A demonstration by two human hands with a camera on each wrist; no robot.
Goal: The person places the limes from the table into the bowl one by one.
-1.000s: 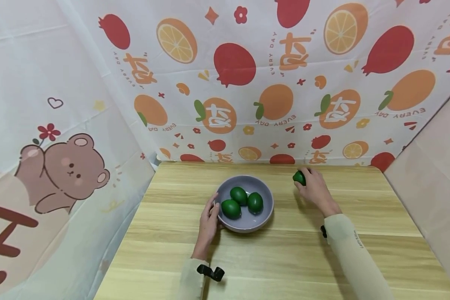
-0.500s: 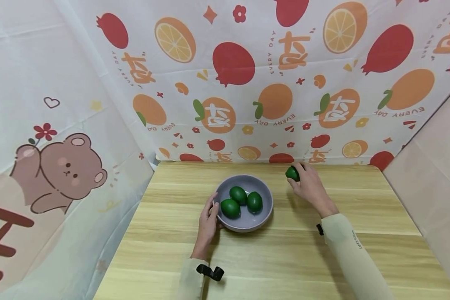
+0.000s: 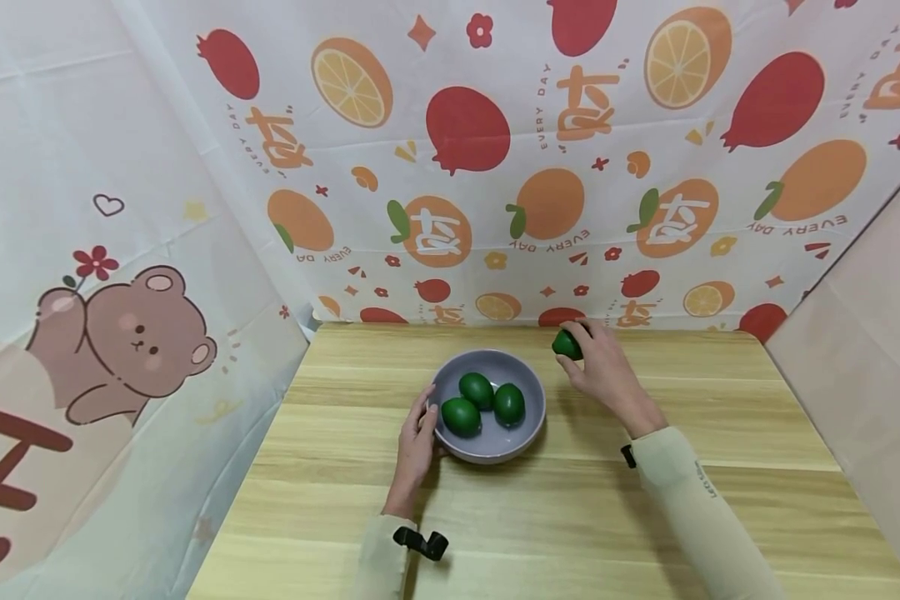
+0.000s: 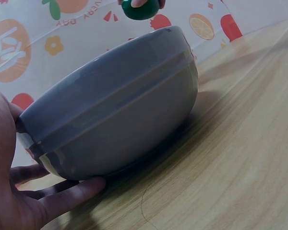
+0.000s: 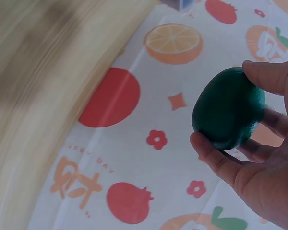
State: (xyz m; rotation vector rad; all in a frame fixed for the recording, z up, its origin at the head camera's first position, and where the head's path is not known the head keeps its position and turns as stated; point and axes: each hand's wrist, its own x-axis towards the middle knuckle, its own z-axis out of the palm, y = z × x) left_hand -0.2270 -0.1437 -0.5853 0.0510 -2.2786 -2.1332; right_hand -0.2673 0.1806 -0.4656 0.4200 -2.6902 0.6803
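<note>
A grey bowl stands on the table, holding three green limes: one at the left, one at the back and one at the right. My left hand grips the bowl's left side; in the left wrist view its fingers reach under the bowl's wall. Up and to the right of the bowl, my right hand pinches another lime between thumb and fingers. The right wrist view has this lime held in the air, well off the tabletop.
The wooden table meets a white fruit-print cloth along its back edge. At the left hangs a bear-print cloth, and a plain pale panel borders the right side.
My right hand has carried its lime leftward and slightly up in the head view, nearer the bowl. The left hand, the bowl and the three limes inside stay in place.
</note>
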